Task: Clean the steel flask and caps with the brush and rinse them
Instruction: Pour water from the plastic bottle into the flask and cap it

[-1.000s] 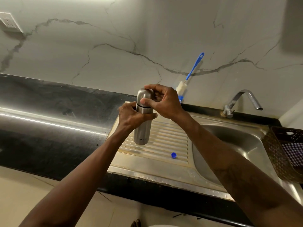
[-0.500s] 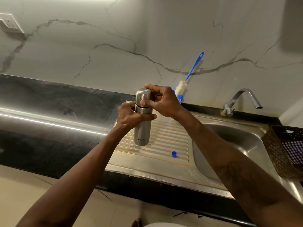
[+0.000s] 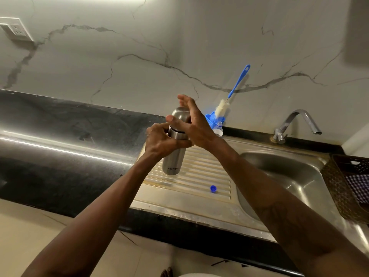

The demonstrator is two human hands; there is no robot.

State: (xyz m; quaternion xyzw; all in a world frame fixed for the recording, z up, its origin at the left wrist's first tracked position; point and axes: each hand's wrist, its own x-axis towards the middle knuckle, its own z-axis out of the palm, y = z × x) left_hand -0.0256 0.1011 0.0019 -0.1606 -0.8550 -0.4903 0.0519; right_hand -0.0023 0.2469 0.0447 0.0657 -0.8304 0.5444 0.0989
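Observation:
The steel flask (image 3: pixel 172 163) is held upright above the drainboard (image 3: pixel 201 177). My left hand (image 3: pixel 164 140) grips its upper body just under the dark seam. The rounded steel cap (image 3: pixel 179 116) still sits on top. My right hand (image 3: pixel 192 124) lies against the cap's right side with its fingers stretched upward and its thumb laid across the cap's front. The bottle brush (image 3: pixel 237 84), blue-handled with white bristles, leans on the wall in a blue holder (image 3: pixel 212 119) behind the flask.
A small blue cap (image 3: pixel 213 188) lies on the drainboard's ribs. The sink basin (image 3: pixel 279 176) and faucet (image 3: pixel 295 120) are to the right, with a brown woven basket (image 3: pixel 343 186) at the far right edge. Black countertop (image 3: pixel 60 136) extends left; a wall socket (image 3: pixel 16 29) is top left.
My right hand, earlier curled round the cap, has opened its fingers and now lies flat against the cap's side. The flask has tilted slightly; my left hand keeps its grip.

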